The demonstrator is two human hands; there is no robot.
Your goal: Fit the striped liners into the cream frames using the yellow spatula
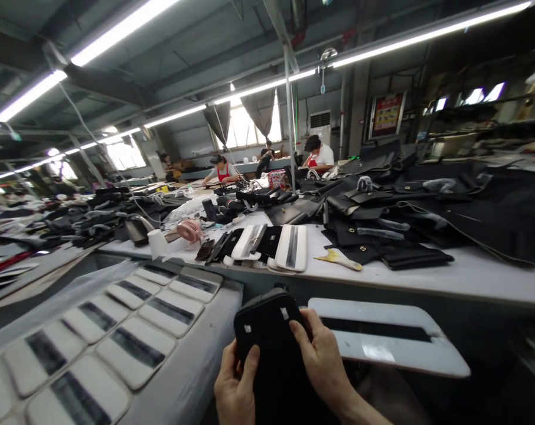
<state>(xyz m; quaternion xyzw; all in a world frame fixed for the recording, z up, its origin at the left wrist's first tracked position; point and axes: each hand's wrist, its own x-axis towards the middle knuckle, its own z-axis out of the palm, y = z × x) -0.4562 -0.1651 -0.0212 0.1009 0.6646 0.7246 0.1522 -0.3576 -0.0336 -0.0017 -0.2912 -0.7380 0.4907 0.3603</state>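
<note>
A black rounded-corner panel [279, 366], with two small white marks near its upper edge, is held up between my hands in the lower middle. My left hand [238, 378] grips its left edge, thumb on the near face and fingers behind. On the right edge, my right hand [318, 360] holds it the same way. Just beyond my right hand is a white rounded board [356, 313] with a black stripe along it. To the left, several white rounded panels [137, 348] with dark stripes lie in rows on a pale-covered table [179, 389].
A long white bench [409, 277] crosses ahead, bearing white and black panels [292, 248], a yellow-stained brush-like tool [338, 260], a white cup [156, 243], a pink fan [190, 231] and heaps of black pieces [382, 224]. Several people work farther back.
</note>
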